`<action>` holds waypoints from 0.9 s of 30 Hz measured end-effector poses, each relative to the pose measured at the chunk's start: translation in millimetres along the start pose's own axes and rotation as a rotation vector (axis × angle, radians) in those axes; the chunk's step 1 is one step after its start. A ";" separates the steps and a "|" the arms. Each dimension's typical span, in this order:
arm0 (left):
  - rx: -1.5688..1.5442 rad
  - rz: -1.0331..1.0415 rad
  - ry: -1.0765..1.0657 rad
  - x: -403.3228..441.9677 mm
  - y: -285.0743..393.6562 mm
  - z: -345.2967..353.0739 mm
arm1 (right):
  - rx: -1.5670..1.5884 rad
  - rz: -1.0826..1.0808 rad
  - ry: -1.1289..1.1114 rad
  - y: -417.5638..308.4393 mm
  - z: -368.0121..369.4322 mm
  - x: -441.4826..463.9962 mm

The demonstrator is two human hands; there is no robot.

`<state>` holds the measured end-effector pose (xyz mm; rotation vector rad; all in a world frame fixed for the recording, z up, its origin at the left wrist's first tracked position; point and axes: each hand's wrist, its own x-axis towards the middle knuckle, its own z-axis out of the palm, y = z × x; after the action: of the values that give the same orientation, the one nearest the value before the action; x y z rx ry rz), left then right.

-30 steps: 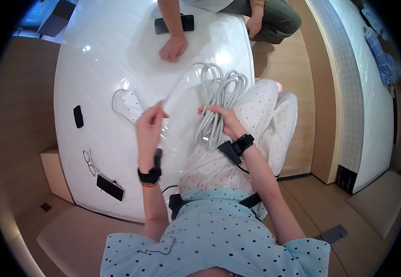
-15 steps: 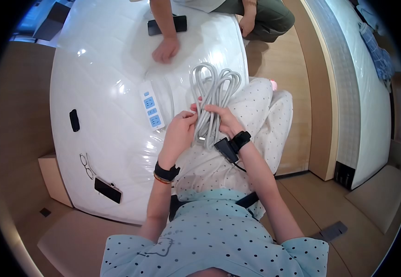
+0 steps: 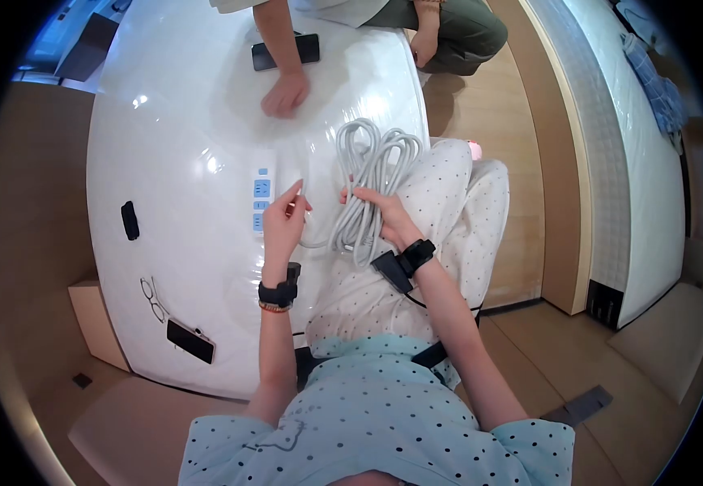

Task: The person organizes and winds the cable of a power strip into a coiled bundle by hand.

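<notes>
My right hand (image 3: pixel 385 212) is closed around a looped bundle of grey cable (image 3: pixel 368 174), held above my lap at the mattress edge. The loops fan out beyond my fingers. To the left, my left hand (image 3: pixel 285 220) has its fingers curled on a single stretch of the same cable, which runs from the bottom of the bundle towards it. Beside that hand lies a white power strip (image 3: pixel 262 172) with blue socket faces, its lower end partly hidden by my hand.
The plastic-covered mattress (image 3: pixel 181 121) carries a black phone (image 3: pixel 190 341), eyeglasses (image 3: pixel 152 300) and a small black object (image 3: pixel 129 220). Across from me, another person's hand (image 3: pixel 285 95) rests near a second dark phone (image 3: pixel 307 49). A second mattress (image 3: pixel 639 186) stands on the right.
My left hand has moved left, away from the bundle towards the power strip, drawing out a stretch of cable. My right hand still holds the bundle.
</notes>
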<state>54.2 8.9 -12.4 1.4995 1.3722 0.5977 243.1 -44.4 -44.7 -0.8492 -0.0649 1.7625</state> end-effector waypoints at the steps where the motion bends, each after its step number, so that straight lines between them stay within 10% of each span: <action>1: -0.009 -0.009 -0.055 -5.8 8.9 -0.8 | -0.015 0.018 0.014 0.5 2.4 0.1; 8: 0.127 0.401 -0.136 -19.1 9.6 22.9 | -0.110 -0.072 0.081 6.5 5.7 4.0; 14: 0.276 0.363 -0.228 -16.7 23.9 14.8 | -0.164 -0.051 0.129 9.4 7.8 9.6; 17: 0.226 0.418 0.142 4.1 -9.3 8.1 | -0.150 -0.083 0.127 10.1 10.5 8.7; 20: 0.827 0.165 0.544 7.9 -49.6 4.3 | -0.162 -0.088 0.105 6.3 11.5 6.1; 27: 0.326 -0.084 0.326 11.0 -42.0 -30.7 | -0.256 -0.157 0.077 4.7 24.8 0.9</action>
<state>11.4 24.3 -39.9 1.6391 1.8459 0.6049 225.1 -36.4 -28.9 -1.0668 -0.3040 1.5933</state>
